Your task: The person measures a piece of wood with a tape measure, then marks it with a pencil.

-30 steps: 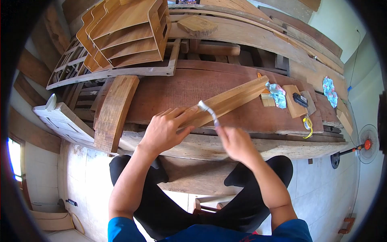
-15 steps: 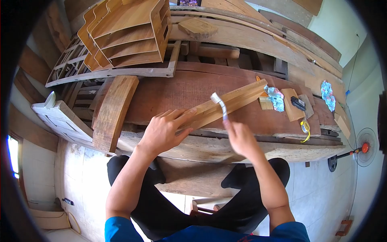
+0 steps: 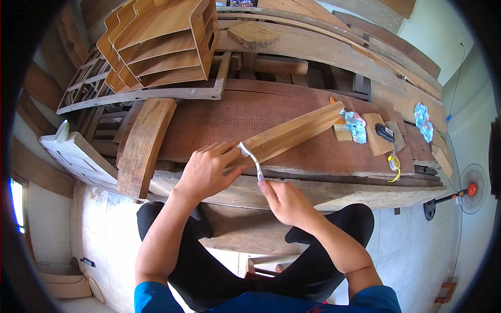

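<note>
A long squared piece of wood (image 3: pixel 300 130) slants across the reddish-brown plank (image 3: pixel 250 101), its far end up to the right. My left hand (image 3: pixel 209 167) is closed around its near end, which the fingers hide. In my right hand (image 3: pixel 287 201) is a white toothbrush (image 3: pixel 253 158), gripped by its handle with the fingers wrapped round. The brush head lies at the wood's upper face, close beside my left fingertips.
A paintbrush (image 3: pixel 342 131), crumpled blue cloth (image 3: pixel 356 128), wood block (image 3: pixel 376 136), black object (image 3: pixel 385 132) and yellow tape measure (image 3: pixel 394 163) lie to the right. A thick board (image 3: pixel 146 148) and tiered wooden rack (image 3: pixel 167 49) stand left. A fan (image 3: pixel 471 189) is far right.
My right hand has moved left and toward me with the toothbrush, bringing its head from the wood's middle to near my left fingers. My left hand keeps its hold.
</note>
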Demonstrator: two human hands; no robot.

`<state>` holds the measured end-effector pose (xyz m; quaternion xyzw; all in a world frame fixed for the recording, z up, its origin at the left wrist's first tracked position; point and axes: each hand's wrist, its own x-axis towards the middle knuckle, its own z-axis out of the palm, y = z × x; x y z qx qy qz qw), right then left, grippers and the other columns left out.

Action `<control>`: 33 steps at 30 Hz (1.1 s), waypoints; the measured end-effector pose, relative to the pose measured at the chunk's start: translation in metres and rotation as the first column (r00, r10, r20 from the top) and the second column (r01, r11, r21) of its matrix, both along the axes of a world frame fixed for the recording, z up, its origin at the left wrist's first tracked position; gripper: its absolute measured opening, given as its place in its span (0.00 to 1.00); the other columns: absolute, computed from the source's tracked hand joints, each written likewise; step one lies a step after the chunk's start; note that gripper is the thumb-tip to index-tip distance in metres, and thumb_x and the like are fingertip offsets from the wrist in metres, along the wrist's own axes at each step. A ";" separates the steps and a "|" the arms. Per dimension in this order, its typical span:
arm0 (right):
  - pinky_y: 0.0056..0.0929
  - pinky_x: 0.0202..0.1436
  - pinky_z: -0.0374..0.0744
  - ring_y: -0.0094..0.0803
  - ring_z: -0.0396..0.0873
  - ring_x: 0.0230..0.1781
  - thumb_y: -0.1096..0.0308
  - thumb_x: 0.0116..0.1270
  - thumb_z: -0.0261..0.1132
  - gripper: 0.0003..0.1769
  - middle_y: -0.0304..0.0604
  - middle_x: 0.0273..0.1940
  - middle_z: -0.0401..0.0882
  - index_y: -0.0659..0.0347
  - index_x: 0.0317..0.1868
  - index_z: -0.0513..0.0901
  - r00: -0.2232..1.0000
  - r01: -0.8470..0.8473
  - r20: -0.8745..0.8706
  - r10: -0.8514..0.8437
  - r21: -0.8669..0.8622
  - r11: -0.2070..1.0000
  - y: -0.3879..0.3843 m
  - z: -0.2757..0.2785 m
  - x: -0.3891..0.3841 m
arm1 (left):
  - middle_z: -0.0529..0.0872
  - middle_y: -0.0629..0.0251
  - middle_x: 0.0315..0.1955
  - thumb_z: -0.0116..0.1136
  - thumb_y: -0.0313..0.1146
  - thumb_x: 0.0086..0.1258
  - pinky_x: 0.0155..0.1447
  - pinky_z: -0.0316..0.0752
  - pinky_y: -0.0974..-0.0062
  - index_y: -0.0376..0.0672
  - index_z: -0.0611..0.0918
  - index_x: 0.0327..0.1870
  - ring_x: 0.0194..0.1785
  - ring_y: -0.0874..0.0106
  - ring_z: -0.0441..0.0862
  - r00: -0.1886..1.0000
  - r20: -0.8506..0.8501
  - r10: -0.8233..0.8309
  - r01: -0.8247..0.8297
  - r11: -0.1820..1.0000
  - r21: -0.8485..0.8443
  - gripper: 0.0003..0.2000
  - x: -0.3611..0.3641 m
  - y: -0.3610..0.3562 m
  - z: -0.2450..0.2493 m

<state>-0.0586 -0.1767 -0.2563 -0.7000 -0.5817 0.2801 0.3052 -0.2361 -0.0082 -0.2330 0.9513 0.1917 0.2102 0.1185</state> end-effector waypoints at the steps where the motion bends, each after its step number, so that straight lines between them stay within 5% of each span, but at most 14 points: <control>1: 0.46 0.30 0.73 0.45 0.76 0.20 0.39 0.88 0.44 0.39 0.50 0.18 0.74 0.63 0.26 0.76 0.999 0.014 0.030 -0.012 -0.086 0.996 0.001 0.007 0.005 | 0.90 0.53 0.54 0.72 0.42 0.70 0.57 0.87 0.58 0.50 0.85 0.68 0.51 0.53 0.91 1.000 0.006 0.002 -0.002 1.000 0.002 0.25 0.000 -0.001 0.000; 7: 0.47 0.28 0.72 0.44 0.74 0.17 0.39 0.87 0.45 0.39 0.48 0.17 0.73 0.61 0.24 0.74 0.982 0.179 0.083 -0.169 -0.139 0.974 0.011 0.008 0.036 | 0.90 0.54 0.53 0.72 0.42 0.71 0.57 0.87 0.58 0.49 0.85 0.67 0.50 0.53 0.90 1.000 0.024 0.017 -0.017 1.000 0.009 0.24 0.002 -0.004 0.001; 9: 0.50 0.30 0.73 0.52 0.76 0.19 0.42 0.88 0.47 0.37 0.54 0.19 0.76 0.64 0.27 0.78 1.000 0.031 -0.001 -0.032 -0.122 0.992 0.003 0.009 0.011 | 0.90 0.54 0.53 0.72 0.41 0.71 0.57 0.87 0.58 0.49 0.85 0.67 0.50 0.53 0.90 1.000 0.011 0.014 -0.014 1.000 -0.006 0.24 0.001 -0.003 0.001; 14: 0.52 0.32 0.74 0.59 0.79 0.23 0.44 0.87 0.49 0.34 0.59 0.23 0.81 0.65 0.32 0.82 0.954 0.215 0.214 -0.209 -0.004 0.977 0.013 0.005 0.043 | 0.90 0.54 0.53 0.72 0.40 0.70 0.58 0.86 0.57 0.49 0.85 0.67 0.51 0.53 0.90 0.999 0.039 0.024 -0.023 1.000 -0.019 0.24 0.002 -0.007 0.004; 18: 0.52 0.31 0.74 0.57 0.78 0.22 0.45 0.88 0.48 0.34 0.57 0.21 0.79 0.65 0.33 0.82 1.000 0.021 0.017 -0.019 -0.165 0.986 0.003 0.016 0.012 | 0.90 0.53 0.53 0.72 0.40 0.70 0.57 0.86 0.57 0.50 0.85 0.68 0.51 0.52 0.90 0.999 0.035 0.000 0.000 1.000 -0.010 0.25 0.001 -0.003 0.002; 19: 0.51 0.30 0.73 0.52 0.77 0.20 0.44 0.88 0.48 0.35 0.55 0.19 0.77 0.65 0.31 0.80 0.994 0.002 0.112 -0.011 0.085 0.996 0.001 0.002 -0.002 | 0.90 0.53 0.53 0.72 0.41 0.70 0.57 0.86 0.57 0.50 0.85 0.68 0.51 0.52 0.90 1.000 0.026 -0.002 0.002 1.000 -0.002 0.25 0.000 -0.002 0.001; 21: 0.52 0.31 0.74 0.52 0.78 0.20 0.43 0.87 0.48 0.36 0.55 0.19 0.77 0.64 0.29 0.79 0.999 0.017 0.053 -0.008 -0.165 0.986 0.003 0.016 0.009 | 0.90 0.53 0.53 0.72 0.41 0.70 0.57 0.87 0.57 0.50 0.85 0.68 0.51 0.52 0.90 1.000 0.022 -0.002 0.002 1.000 0.002 0.25 0.001 -0.002 0.001; 23: 0.52 0.31 0.75 0.54 0.79 0.21 0.41 0.87 0.46 0.37 0.55 0.20 0.79 0.64 0.29 0.80 0.982 0.145 0.152 -0.116 -0.199 0.969 0.010 0.006 0.037 | 0.90 0.53 0.53 0.72 0.42 0.70 0.57 0.87 0.57 0.50 0.85 0.67 0.51 0.53 0.90 0.999 0.041 0.011 -0.011 1.000 -0.010 0.24 0.002 -0.005 0.003; 24: 0.52 0.31 0.76 0.56 0.81 0.22 0.41 0.87 0.46 0.37 0.56 0.20 0.80 0.63 0.29 0.80 0.972 0.178 0.168 -0.165 -0.065 0.982 0.013 0.008 0.043 | 0.90 0.53 0.53 0.72 0.42 0.70 0.57 0.87 0.57 0.50 0.85 0.67 0.51 0.53 0.90 0.999 0.046 0.011 -0.010 1.000 -0.004 0.24 0.002 -0.006 0.003; 28: 0.56 0.33 0.76 0.59 0.82 0.24 0.43 0.87 0.48 0.35 0.60 0.23 0.81 0.63 0.30 0.81 0.995 0.060 0.096 -0.041 -0.202 0.978 0.004 0.018 0.016 | 0.90 0.53 0.53 0.72 0.41 0.70 0.58 0.87 0.57 0.50 0.84 0.68 0.51 0.53 0.90 1.000 0.017 0.015 -0.015 1.000 -0.026 0.25 0.002 -0.003 0.001; 29: 0.44 0.22 0.75 0.36 0.75 0.14 0.44 0.89 0.43 0.35 0.42 0.14 0.74 0.57 0.28 0.80 0.981 -0.032 0.193 0.005 0.137 0.990 0.001 -0.008 0.005 | 0.90 0.52 0.53 0.72 0.41 0.70 0.58 0.87 0.58 0.50 0.84 0.69 0.52 0.53 0.90 1.000 -0.008 0.015 -0.015 0.999 -0.042 0.26 0.001 -0.001 0.000; 33: 0.38 0.16 0.74 0.31 0.72 0.11 0.40 0.88 0.41 0.37 0.40 0.14 0.73 0.55 0.26 0.79 0.964 0.141 0.236 -0.121 -0.072 0.987 0.013 -0.004 0.040 | 0.89 0.51 0.55 0.72 0.42 0.71 0.60 0.86 0.58 0.49 0.82 0.71 0.53 0.51 0.90 1.000 -0.007 0.019 -0.019 1.000 0.012 0.27 0.000 -0.004 0.000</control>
